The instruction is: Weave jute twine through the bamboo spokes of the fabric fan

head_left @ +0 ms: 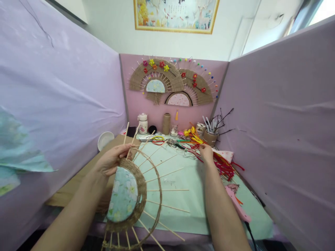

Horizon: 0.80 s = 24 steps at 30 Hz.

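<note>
My left hand (115, 159) pinches the upper end of a half-round fan frame (142, 186) made of thin wooden sticks and twine. The frame is tilted, its sticks spreading to the right. A woven twine band borders its blue floral cloth centre (123, 195), and a looser ring of twine crosses the sticks farther out. My right hand (206, 153) is stretched to the back right of the table, at the edge of a pile of red pipe cleaners (225, 167). Its fingertips are mostly hidden, so whether they grip anything does not show.
Scissors (158, 142) and yellow pipe cleaners (196, 136) lie along the back, near a twine spool (166, 123) and a white jar (142, 123). A pink glue gun (237, 204) with a cord rests at right. Finished fans (157, 75) hang on the pink panel.
</note>
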### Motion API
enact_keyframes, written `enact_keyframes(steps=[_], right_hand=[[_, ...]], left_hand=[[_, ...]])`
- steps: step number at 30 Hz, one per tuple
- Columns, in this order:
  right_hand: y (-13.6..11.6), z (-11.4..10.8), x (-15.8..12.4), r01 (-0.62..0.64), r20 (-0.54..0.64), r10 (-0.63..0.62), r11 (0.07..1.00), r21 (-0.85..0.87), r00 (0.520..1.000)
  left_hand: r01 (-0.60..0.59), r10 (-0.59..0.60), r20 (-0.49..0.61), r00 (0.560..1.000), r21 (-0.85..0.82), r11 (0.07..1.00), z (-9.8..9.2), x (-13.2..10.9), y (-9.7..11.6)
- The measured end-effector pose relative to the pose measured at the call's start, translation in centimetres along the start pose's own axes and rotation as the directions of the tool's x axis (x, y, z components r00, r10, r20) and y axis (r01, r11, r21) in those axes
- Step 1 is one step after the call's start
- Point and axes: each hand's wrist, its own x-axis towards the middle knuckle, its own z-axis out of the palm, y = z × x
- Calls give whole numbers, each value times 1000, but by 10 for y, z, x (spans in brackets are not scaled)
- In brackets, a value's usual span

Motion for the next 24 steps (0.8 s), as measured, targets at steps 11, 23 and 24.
enact_keyframes(steps=[11, 23, 24], right_hand=[[-78, 68, -89, -71, 648, -269, 891, 448, 713], [-81, 54, -97, -342, 843, -251, 831, 440, 475], [-82, 54, -98, -334, 848, -249, 839, 430, 467]], left_hand=[[106, -123, 99, 987, 168, 980, 44, 51, -36], [176, -183, 128, 975, 64, 982, 41, 55, -35], [170, -180, 123, 976, 89, 981, 41, 55, -34]])
